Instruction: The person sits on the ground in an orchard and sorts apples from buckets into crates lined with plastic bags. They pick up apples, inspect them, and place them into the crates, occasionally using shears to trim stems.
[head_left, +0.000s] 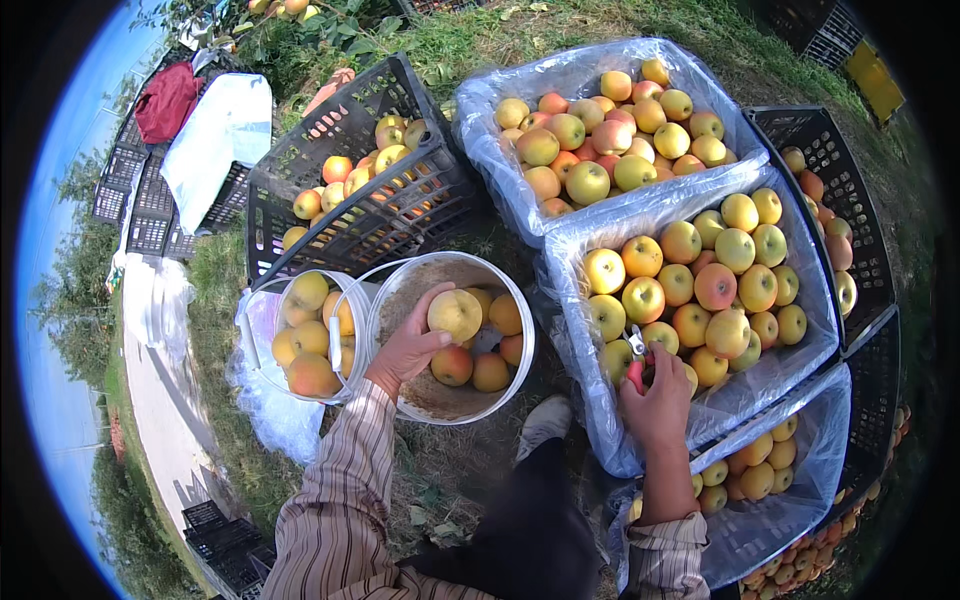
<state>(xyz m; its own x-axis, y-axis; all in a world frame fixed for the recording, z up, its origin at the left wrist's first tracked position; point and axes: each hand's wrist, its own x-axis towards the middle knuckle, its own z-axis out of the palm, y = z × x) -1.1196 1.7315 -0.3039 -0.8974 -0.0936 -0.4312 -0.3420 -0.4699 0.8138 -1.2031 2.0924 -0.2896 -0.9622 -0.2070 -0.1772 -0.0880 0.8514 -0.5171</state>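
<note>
My left hand (409, 341) holds a yellow-green apple (454, 316) over a white bucket (420, 405) that has several apples at its bottom and side. My right hand (660, 397) grips small pruning snips with red handles (636, 371), their metal blades pointing up and away. It is over the near left part of a plastic-lined crate (592, 420) filled with yellow and reddish apples, and its fingers are beside an apple there. Left of the first bucket stands a second white bucket (358, 296) holding more apples.
A black plastic crate (285, 165) with apples stands beyond the buckets. Another lined crate (495, 150) of apples is at the top, and a third (795, 525) is at the lower right. Black crates (862, 195) line the right. Clear plastic film (281, 427) lies by the second bucket.
</note>
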